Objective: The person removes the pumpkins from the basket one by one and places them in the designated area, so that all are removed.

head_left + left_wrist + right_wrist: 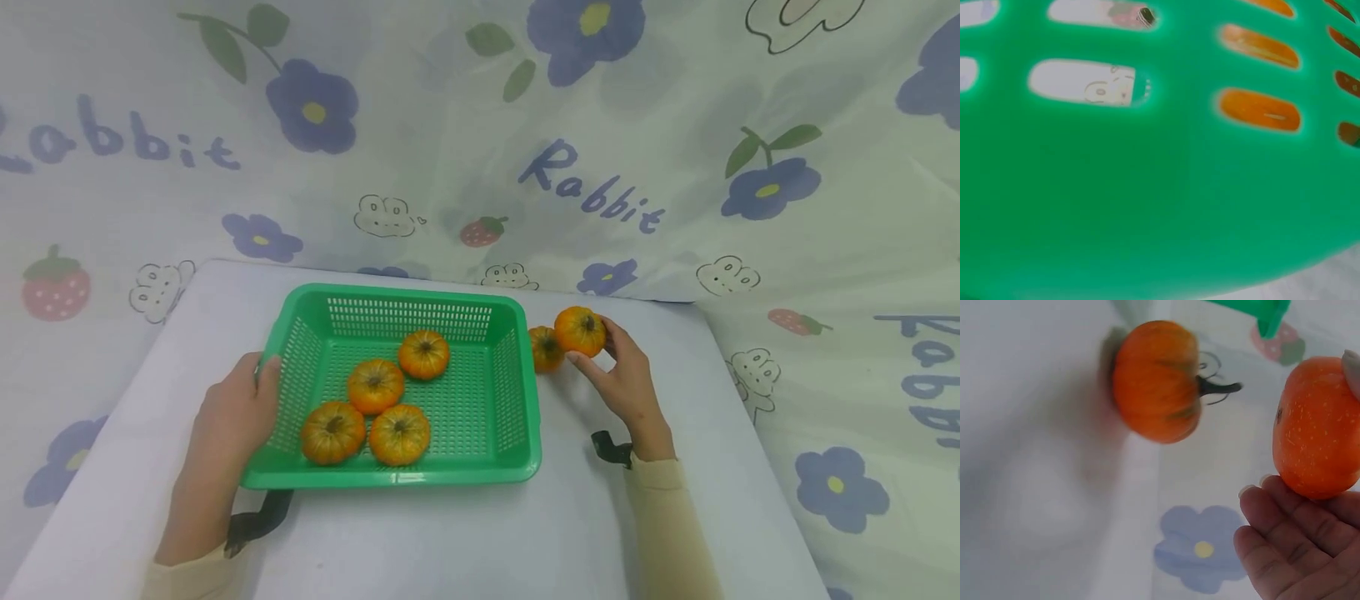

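My left hand [234, 417] grips the left rim of a green plastic basket [397, 477], thumb over the edge. Inside, on the left and middle of its floor, lie several small orange pumpkins [376, 386]. In the left wrist view the basket's slotted green wall [1116, 187] fills nearly everything and hides the hand. My right hand [630, 379] holds one small pumpkin [580, 331] between thumb and fingers, just off the basket's right side. Another pumpkin [1157, 384] rests on the table beside the basket, its dark stem showing in the right wrist view.
The white table [450, 542] ends at the back against a hanging cloth [450, 108] printed with flowers, strawberries, rabbits and the word Rabbit. Dark straps [258, 521] show at both wrists.
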`<state>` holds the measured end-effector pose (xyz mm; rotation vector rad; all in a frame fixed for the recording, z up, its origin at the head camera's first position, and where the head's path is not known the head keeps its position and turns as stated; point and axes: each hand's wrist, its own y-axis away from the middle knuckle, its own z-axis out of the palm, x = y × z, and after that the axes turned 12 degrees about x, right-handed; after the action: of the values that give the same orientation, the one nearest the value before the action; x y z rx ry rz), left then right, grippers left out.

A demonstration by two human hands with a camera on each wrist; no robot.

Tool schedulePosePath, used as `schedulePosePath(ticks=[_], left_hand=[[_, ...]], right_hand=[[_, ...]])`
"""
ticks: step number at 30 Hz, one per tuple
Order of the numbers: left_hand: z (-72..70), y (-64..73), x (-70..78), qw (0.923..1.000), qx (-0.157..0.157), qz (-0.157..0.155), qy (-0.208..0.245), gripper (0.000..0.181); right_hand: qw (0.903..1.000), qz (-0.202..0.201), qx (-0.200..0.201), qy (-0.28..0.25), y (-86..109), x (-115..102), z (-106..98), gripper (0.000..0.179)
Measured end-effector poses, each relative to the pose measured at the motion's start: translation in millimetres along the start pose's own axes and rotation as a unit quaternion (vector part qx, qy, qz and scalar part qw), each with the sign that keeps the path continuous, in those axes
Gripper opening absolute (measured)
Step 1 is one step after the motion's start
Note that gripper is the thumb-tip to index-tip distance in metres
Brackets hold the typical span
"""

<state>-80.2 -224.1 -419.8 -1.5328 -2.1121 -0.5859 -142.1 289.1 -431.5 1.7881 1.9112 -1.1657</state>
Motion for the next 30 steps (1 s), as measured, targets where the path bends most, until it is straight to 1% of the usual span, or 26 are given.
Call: schedulePosePath(ticks=[3, 8, 12, 18, 21, 30], left_hand=[[-0.2, 0.2, -0.4, 1.0, 0.0, -0.002, 0.003, 0.076], [1.3, 0.5, 0.5, 1.0, 0.004, 0.001, 0.007, 0.076], [1.1, 0.8, 0.9, 1.0, 0.002, -0.002, 0.008, 0.076], [-0.6, 1.4, 2.5, 0.9999, 0.002, -0.006, 0.009, 0.077], [-0.9, 1.7, 3.1, 0.9999, 0.004, -0.004, 0.009, 0.076], [-1.3, 1.0, 3.0, 0.9999, 0.005, 0.001, 0.012, 0.077]], right_hand=[[0.9998, 0.018, 0.008, -0.001, 0.4, 9.9, 3.0, 0.083], [0.9982, 0.055, 0.025, 0.006, 2.5, 24.8, 1.3, 0.083], [0.9967, 0.075, 0.029, 0.009, 2.8, 34.8, 1.5, 0.083], [0.9937, 0.111, 0.01, 0.006, 1.3, 47.4, 6.9, 0.079], [0.9919, 0.126, -0.002, 0.007, 0.9, 51.8, 10.2, 0.081], [0.9847, 0.165, -0.026, 0.048, 0.7, 60.6, 17.0, 0.088]])
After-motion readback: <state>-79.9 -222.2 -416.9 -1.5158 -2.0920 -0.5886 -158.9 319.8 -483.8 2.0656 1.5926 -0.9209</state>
